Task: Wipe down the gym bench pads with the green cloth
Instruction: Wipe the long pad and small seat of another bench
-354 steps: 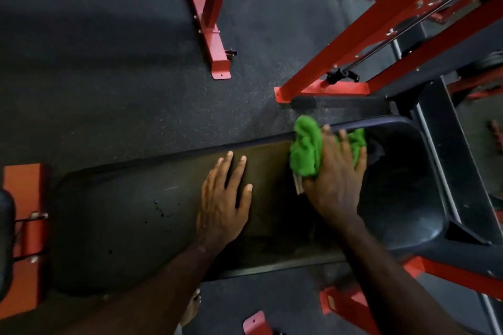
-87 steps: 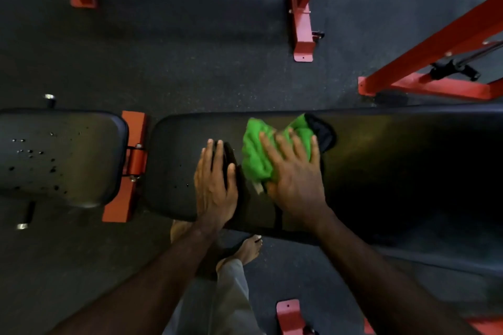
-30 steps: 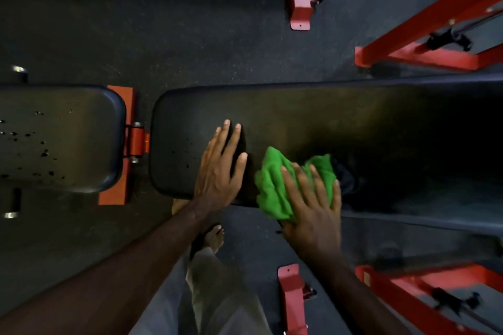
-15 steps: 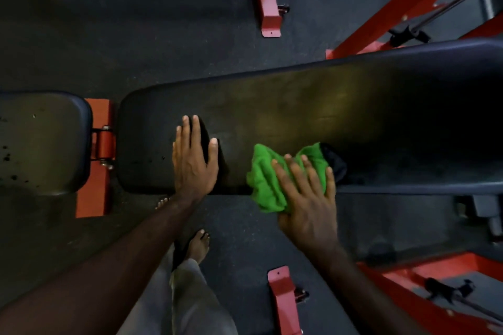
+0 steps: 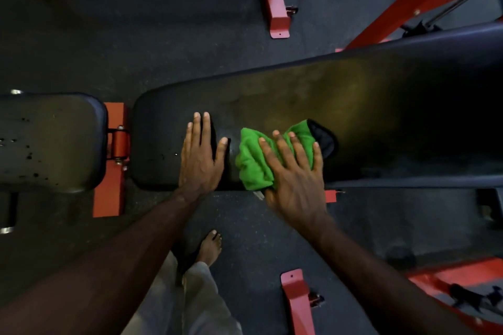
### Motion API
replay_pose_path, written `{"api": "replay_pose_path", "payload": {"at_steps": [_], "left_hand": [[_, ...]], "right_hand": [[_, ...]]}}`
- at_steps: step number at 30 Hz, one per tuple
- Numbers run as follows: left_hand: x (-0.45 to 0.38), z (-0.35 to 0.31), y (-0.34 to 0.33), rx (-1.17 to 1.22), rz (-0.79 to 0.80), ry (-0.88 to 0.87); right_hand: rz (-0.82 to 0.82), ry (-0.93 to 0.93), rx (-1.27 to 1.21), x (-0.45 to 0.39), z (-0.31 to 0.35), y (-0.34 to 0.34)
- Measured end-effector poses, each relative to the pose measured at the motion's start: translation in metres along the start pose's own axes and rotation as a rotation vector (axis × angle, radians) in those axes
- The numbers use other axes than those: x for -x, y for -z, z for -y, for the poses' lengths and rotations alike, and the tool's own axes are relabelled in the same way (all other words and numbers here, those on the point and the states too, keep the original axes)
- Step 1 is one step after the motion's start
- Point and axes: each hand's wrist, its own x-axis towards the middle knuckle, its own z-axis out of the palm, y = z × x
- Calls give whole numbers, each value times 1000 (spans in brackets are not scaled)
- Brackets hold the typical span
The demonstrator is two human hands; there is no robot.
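Cloth (image 5: 253,163) bright green, black-edged; bench pads (image 5: 272,106) black; frame (image 5: 109,185) red-orange; floor (image 5: 136,35) dark grey speckled

- The green cloth (image 5: 254,162), which half a second ago lay partly over the near edge of the long pad (image 5: 340,106), now sits farther onto that pad, though its near fold is at the edge.
- The right hand (image 5: 295,175) has gone with it: its spread fingers (image 5: 283,149) press flat on the cloth, farther from the person than a second ago.
- Nearly twelve seconds ago the cloth was at the pad's far right end; now it is close to the left end, just beside the left hand (image 5: 200,156).
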Motion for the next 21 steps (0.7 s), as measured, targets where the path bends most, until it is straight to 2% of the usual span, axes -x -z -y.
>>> {"api": "replay_pose_path", "payload": {"at_steps": [5, 9, 12, 15, 17, 18, 19, 21], "left_hand": [[3, 6, -2, 43, -51, -6], [-2, 34, 17, 47, -100, -85], [-9, 60, 32, 46, -178, 64], [-19, 93, 37, 44, -222, 159], [-28, 116, 36, 63, -234, 209], [-30, 125, 35, 69, -226, 227], [-29, 134, 34, 72, -210, 237], [-26, 140, 33, 73, -163, 230]], "right_hand": [[-42, -115, -23, -58, 37, -7], [7, 92, 30, -40, 42, -21], [3, 186, 61, -28, 27, -17], [-90, -32, 48, -63, 35, -14], [-127, -219, 1, -97, 63, -22], [-129, -255, -19, -109, 81, -27], [-112, -235, -27, -113, 100, -34], [-37, -64, -7, -105, 125, -48]]}}
